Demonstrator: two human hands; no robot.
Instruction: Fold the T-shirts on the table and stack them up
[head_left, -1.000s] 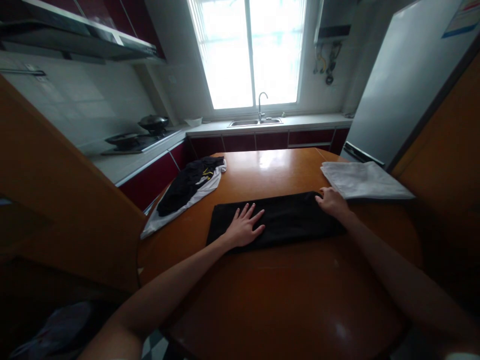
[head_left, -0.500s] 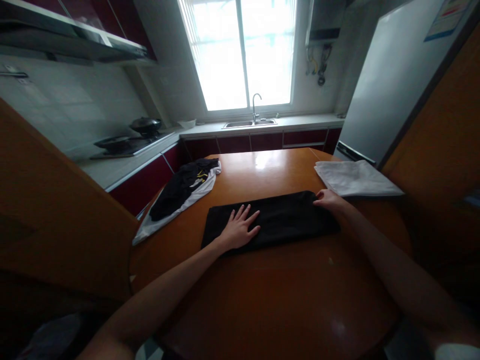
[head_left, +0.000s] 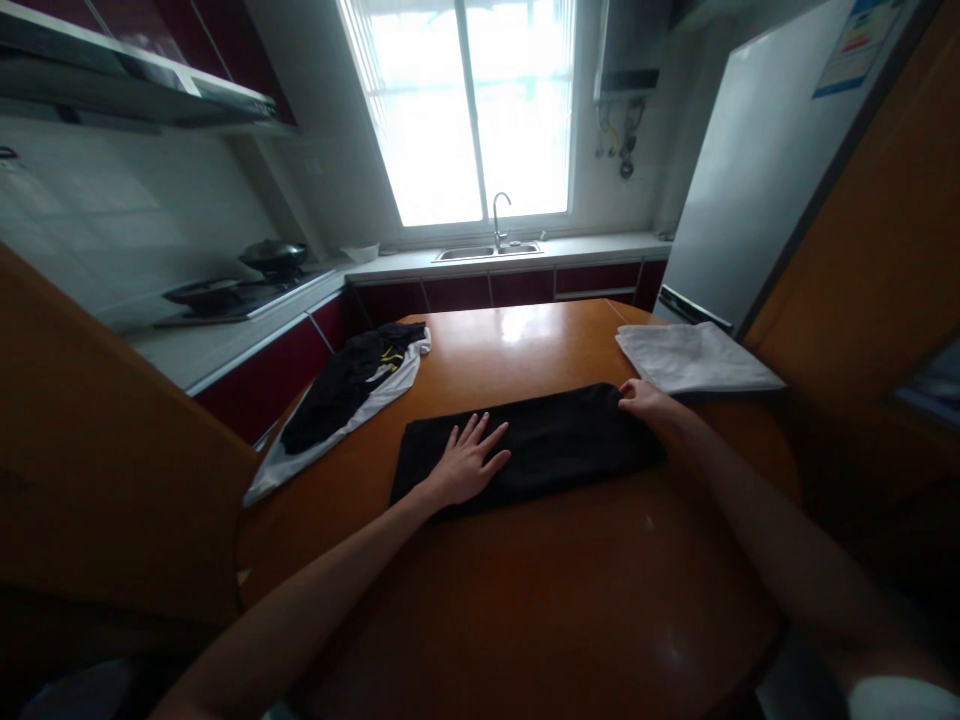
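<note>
A black garment, folded into a long flat strip, lies across the wooden table in front of me; its exact kind does not show. My left hand rests flat on its left part with the fingers spread. At the far right corner, my right hand pinches the edge of the cloth between thumb and fingers.
On the table's left side lies a black and white garment with a yellow print. Folded white cloth lies at the right. Beyond the wooden table are a sink, a stove with pans and a fridge.
The whole view has shifted slightly, so things appear a little further left. Both hands keep their places on the black garment.
</note>
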